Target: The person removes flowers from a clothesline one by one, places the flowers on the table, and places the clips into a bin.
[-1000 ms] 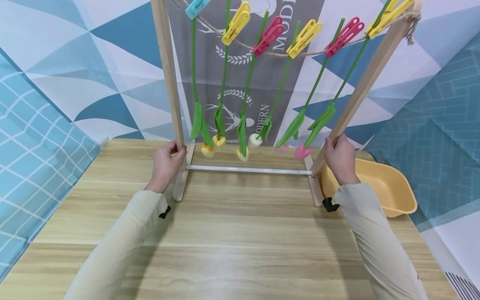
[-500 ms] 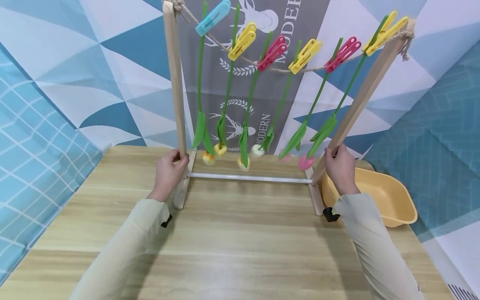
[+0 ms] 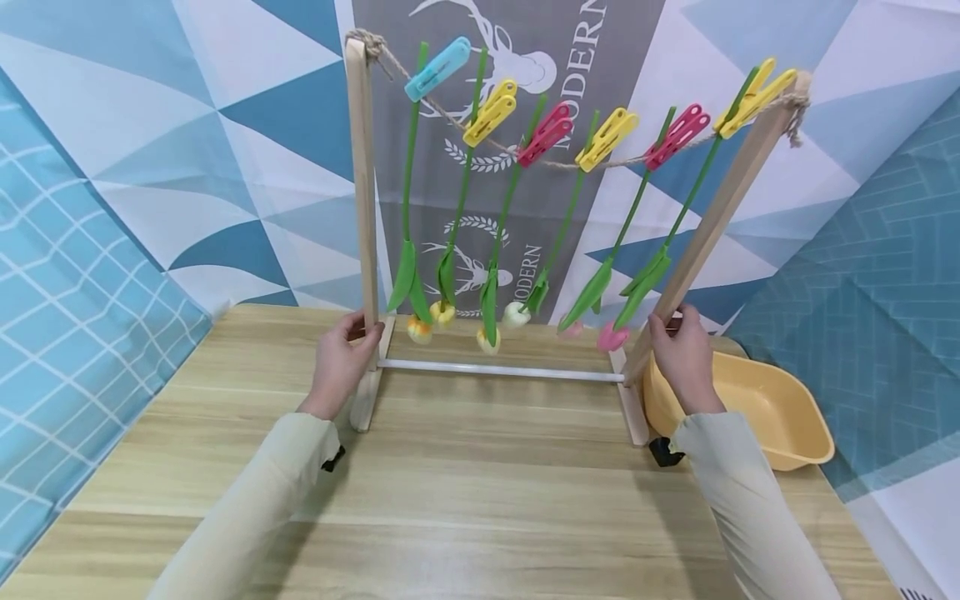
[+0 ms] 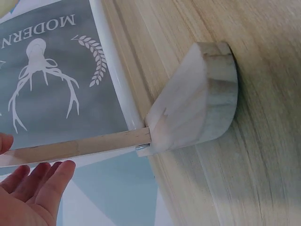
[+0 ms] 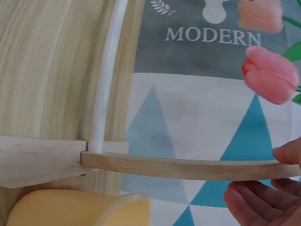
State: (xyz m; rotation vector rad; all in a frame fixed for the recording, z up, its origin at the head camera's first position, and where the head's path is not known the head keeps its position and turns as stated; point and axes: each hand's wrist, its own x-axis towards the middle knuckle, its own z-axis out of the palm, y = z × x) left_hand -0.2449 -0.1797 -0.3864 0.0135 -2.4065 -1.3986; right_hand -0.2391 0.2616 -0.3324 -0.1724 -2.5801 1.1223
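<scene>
In the head view, the wooden rack (image 3: 362,150) stands upright on the bench (image 3: 465,533) between both hands; the left hand (image 3: 341,360) pinches the left post (image 3: 367,250), the right hand (image 3: 684,357) the right post (image 3: 714,218). In the left wrist view, the post's long axis runs from grip to foot (image 4: 188,103); in the right wrist view, from grip toward the white rod (image 5: 107,75).

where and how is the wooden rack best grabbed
Probably low on its two wooden uprights, just above the white crossbar, pinching each from its outer side: they are slim and straight, and that avoids the sagging rope and hanging tulips.
</scene>
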